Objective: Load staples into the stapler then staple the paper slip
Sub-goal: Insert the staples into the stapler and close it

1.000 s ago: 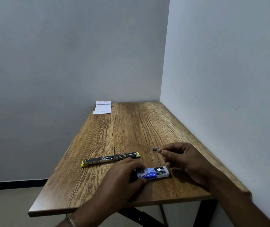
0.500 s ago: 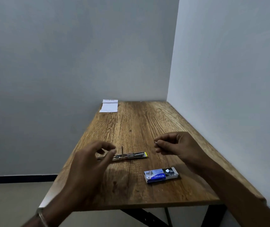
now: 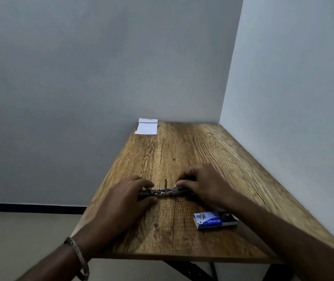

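On the brown wood-grain worktop [image 3: 182, 151], the left hand [image 3: 125, 197] holds one end of the opened metal stapler [image 3: 165, 192]; the right hand [image 3: 200, 184] pinches at its other end. A blue cardboard staple box [image 3: 210, 220] lies near the front edge, a white paper slip [image 3: 147, 126] at the far left corner

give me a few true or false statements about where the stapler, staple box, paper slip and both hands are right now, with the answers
1. Both hands are at the stapler. True: the left hand grips its left end, the right hand is at its right end.
2. The staple box is in the left hand. False: it lies on the table, nearer the person than the right hand.
3. The paper slip lies at the table's far left corner. True.
4. The paper slip is under the stapler. False: it lies far from it.
5. The left wrist wears a bangle. True.
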{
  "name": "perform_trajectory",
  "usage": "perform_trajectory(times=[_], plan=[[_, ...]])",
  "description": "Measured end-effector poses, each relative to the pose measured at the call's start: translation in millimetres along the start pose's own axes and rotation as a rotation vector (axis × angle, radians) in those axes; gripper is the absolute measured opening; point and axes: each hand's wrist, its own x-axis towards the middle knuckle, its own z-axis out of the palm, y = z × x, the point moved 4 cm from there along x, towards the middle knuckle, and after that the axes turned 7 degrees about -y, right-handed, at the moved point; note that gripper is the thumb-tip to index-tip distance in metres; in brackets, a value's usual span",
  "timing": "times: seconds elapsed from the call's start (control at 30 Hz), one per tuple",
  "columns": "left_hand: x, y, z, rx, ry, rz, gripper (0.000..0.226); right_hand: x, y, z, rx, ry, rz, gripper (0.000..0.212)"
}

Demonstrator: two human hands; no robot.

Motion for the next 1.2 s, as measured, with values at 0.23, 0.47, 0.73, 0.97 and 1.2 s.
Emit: perform_trajectory(times=[0.23,0.47,0.73,0.97,1.2], plan=[[0,1,2,0.033,-0.001,0.028,0.037,1,-3,7,-0.047,-0.019,-0.036,0.009],[0,1,3,0.036,0.003,0.032,0.027,4,-5,10,-0.035,-0.002,-0.046,0.008],[3,-1,5,0.03,0.009,0.019,0.026,6,-1,13,0.009,-0.018,-0.034,0.008],[2,-1,5,0.022,0.01,0.022,0.025,4,0,13,-0.009,-0.019,-0.083,0.007],[2,-2,6,0.027,0.013,0.033,0.024,-1,3,8,0.001,-0.023,-0.152,0.013]])
